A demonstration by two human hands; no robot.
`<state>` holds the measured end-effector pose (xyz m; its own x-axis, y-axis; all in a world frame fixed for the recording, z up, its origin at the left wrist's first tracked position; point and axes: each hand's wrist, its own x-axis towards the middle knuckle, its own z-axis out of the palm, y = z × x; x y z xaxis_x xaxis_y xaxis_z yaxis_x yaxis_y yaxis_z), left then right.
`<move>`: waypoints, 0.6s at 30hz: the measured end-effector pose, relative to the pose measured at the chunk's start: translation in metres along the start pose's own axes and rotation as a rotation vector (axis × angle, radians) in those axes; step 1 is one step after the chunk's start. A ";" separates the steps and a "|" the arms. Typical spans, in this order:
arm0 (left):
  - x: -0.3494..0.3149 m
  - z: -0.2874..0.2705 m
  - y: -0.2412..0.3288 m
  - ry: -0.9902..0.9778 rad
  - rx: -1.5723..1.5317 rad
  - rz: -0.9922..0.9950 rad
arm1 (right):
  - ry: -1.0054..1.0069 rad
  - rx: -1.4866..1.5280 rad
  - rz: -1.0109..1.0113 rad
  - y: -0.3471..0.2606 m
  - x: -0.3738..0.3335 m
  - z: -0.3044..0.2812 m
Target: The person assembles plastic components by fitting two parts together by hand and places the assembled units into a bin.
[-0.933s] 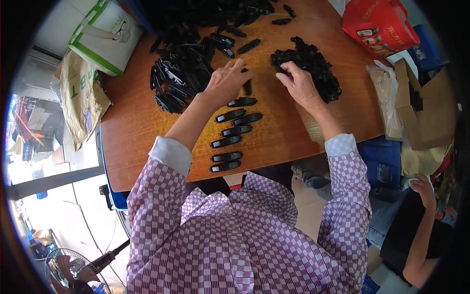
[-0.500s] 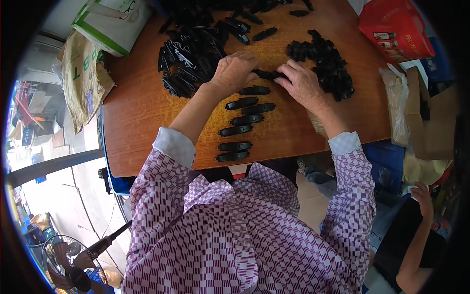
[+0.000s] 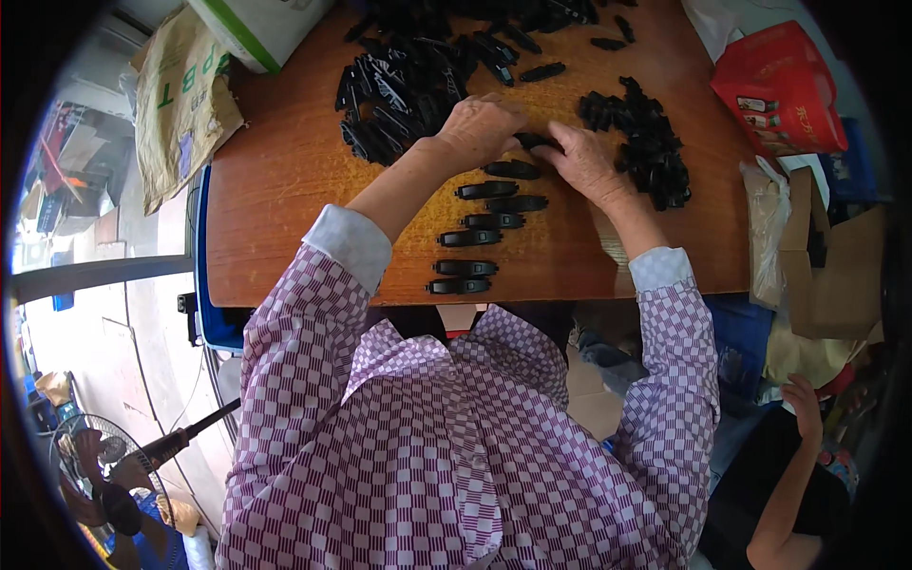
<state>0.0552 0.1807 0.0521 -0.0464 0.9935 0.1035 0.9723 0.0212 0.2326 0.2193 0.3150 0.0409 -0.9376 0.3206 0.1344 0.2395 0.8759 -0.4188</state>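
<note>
Between my two hands is a small, dark, elongated black plastic part (image 3: 538,141), partly covered by fingers. My right hand (image 3: 582,163) pinches its right end. My left hand (image 3: 481,129) has its fingers curled at the left end; its fingertips are partly hidden. Just below lies a staggered column of finished-looking curved black plastic pieces, from the topmost piece (image 3: 512,169) down to the lowest piece (image 3: 459,286) near the table's front edge. Left of my left hand is a heap of long black parts (image 3: 389,100). A pile of smaller black parts (image 3: 654,157) lies right of my right hand.
The brown wooden table (image 3: 313,256) has more black parts along its far side. At its left stand a green-and-white bag (image 3: 275,28) and a tan sack (image 3: 180,114). A red bag (image 3: 779,90) and cardboard box (image 3: 836,275) are right. Another person's arm (image 3: 793,475) shows lower right; a fan (image 3: 114,484) lower left.
The view has shifted, so the table sits a little higher and further right in it. My hands stay together at the black part; the column of pieces looks unchanged.
</note>
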 end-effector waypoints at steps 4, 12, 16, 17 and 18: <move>-0.057 -0.021 0.019 0.235 -0.184 -0.110 | 0.008 0.058 -0.063 0.007 -0.013 -0.002; -0.170 0.026 0.100 0.260 0.003 -0.170 | 0.135 0.249 -0.213 -0.039 -0.044 0.033; -0.183 0.034 0.081 0.309 -0.079 -0.157 | 0.139 0.220 -0.173 -0.087 -0.066 0.051; -0.193 0.034 0.073 0.298 -0.086 -0.141 | 0.148 0.132 -0.195 -0.098 -0.070 0.058; -0.204 0.034 0.066 0.284 -0.097 -0.122 | 0.160 0.045 -0.213 -0.108 -0.069 0.065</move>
<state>0.1368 -0.0171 0.0134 -0.2365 0.9133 0.3315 0.9299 0.1139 0.3497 0.2417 0.1745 0.0186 -0.9130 0.1873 0.3625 0.0267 0.9139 -0.4050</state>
